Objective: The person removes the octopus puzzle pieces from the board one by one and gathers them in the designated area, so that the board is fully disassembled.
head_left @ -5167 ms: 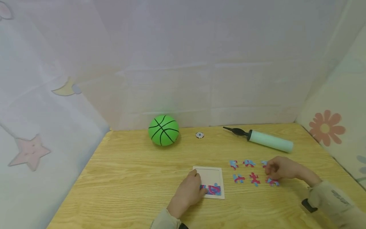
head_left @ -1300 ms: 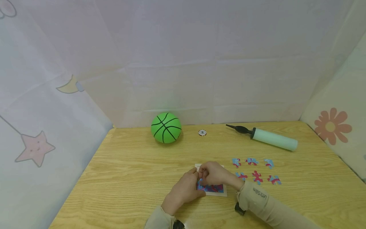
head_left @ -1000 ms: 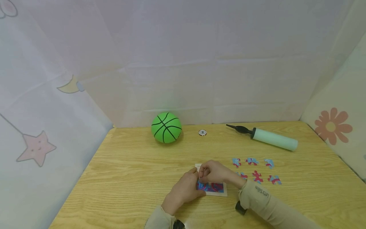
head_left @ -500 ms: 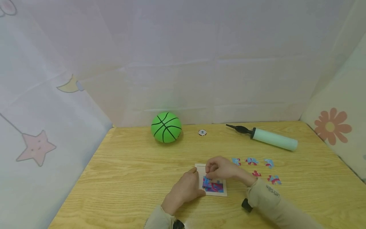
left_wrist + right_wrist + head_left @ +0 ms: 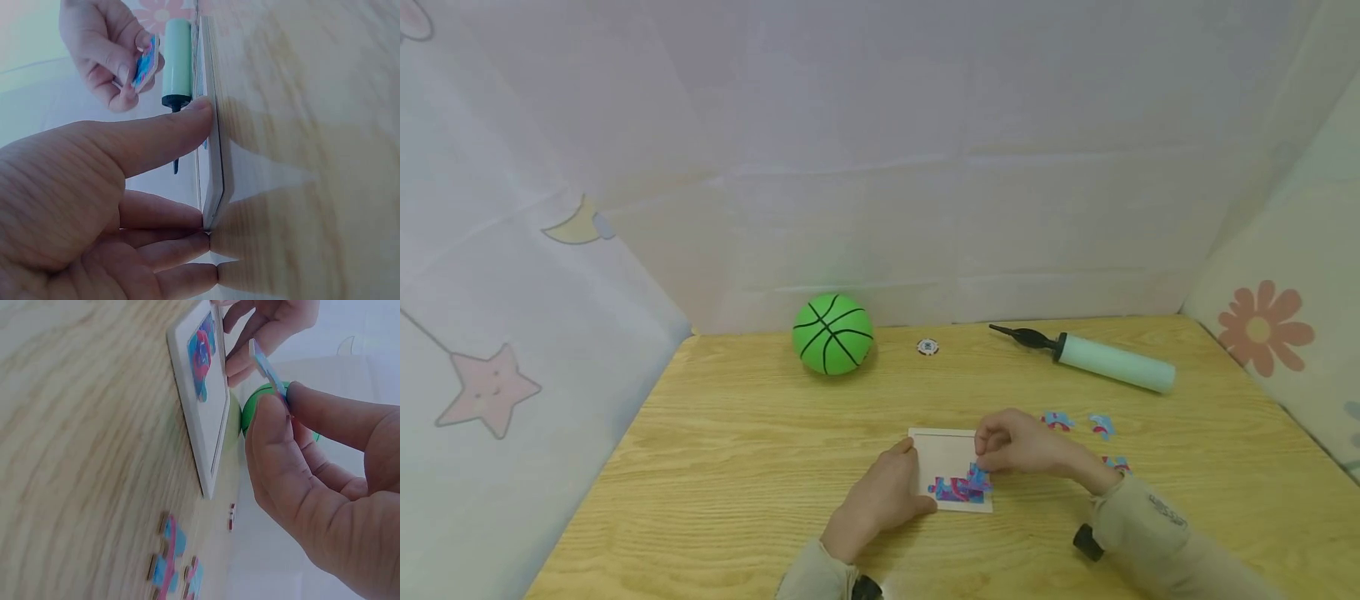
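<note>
A white square puzzle tray [image 5: 940, 457] lies on the table, with blue, purple and pink jigsaw pieces [image 5: 953, 491] along its near side. My left hand [image 5: 880, 500] rests against the tray's left and near edges, thumb and fingers mostly straight. In the left wrist view the thumb [image 5: 156, 140] touches the tray's side. Over the tray's right edge, my right hand [image 5: 1030, 446] pinches a jigsaw piece [image 5: 269, 372] between thumb and fingers, tilted. Several loose pieces [image 5: 1102, 426] lie right of the tray; the right hand and forearm hide some of them.
A green ball [image 5: 832, 333] sits at the back of the wooden table [image 5: 737, 417]. Right of it lies a poker chip [image 5: 927, 347]. A pale green hand pump [image 5: 1112, 362] with a black nozzle lies at the back right. Fabric walls border the table.
From among the loose pieces my right hand has come to the tray's left part, then moved right across it, pinching a jigsaw piece. My left hand stays at the tray.
</note>
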Demonstrator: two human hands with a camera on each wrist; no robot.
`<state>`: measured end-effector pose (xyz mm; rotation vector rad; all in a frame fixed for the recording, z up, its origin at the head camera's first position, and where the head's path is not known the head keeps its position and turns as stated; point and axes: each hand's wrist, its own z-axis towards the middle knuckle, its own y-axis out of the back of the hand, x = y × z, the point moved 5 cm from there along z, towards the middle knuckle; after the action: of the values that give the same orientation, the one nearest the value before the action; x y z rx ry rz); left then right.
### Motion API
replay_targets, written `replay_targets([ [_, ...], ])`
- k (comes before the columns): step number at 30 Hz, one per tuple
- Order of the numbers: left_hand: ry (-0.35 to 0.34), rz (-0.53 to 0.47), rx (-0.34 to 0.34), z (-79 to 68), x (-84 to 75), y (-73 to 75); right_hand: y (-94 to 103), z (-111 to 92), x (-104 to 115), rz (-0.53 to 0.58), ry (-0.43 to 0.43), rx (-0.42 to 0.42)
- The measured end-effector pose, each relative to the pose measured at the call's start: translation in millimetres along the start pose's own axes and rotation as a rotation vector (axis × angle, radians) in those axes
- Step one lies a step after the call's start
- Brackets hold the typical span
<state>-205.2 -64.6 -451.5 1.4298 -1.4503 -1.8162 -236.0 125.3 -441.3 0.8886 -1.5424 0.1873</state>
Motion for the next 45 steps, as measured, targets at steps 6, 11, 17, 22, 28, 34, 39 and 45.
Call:
replay_targets([
  [6,-0.006,0.013,0.004,0.3,-0.3,-1.1,11.5,-16.9,-8.5,0.004,0.013,-0.022],
  [11,0.003,-0.007,0.008,0.8,1.2,-1.4,18.4,-27.4,-15.6,-0.020,0.029,-0.008],
  [17,0.024,-0.019,0.024,0.7,2.5,-4.0,20.5,-36.8,-22.6,-0.022,0.015,-0.003],
  [22,0.015,-0.018,0.019,1.3,3.0,-5.5,20.2,-41.4,-27.6,-0.045,-0.013,0.003],
  [28,0.009,-0.019,0.011,2.2,2.6,-4.3,22.5,-44.0,-30.8,-0.183,-0.001,-0.035],
  [34,0.006,-0.007,0.009,1.8,1.6,-2.6,23.3,-47.0,-29.7,-0.360,0.094,-0.078],
  [39,0.013,-0.017,0.016,1.6,2.2,-2.9,22.1,-47.5,-29.3,-0.387,0.121,-0.099],
  [45,0.007,-0.022,0.018,1.6,1.3,-1.9,20.0,-48.9,-28.9,-0.408,0.137,-0.120],
])
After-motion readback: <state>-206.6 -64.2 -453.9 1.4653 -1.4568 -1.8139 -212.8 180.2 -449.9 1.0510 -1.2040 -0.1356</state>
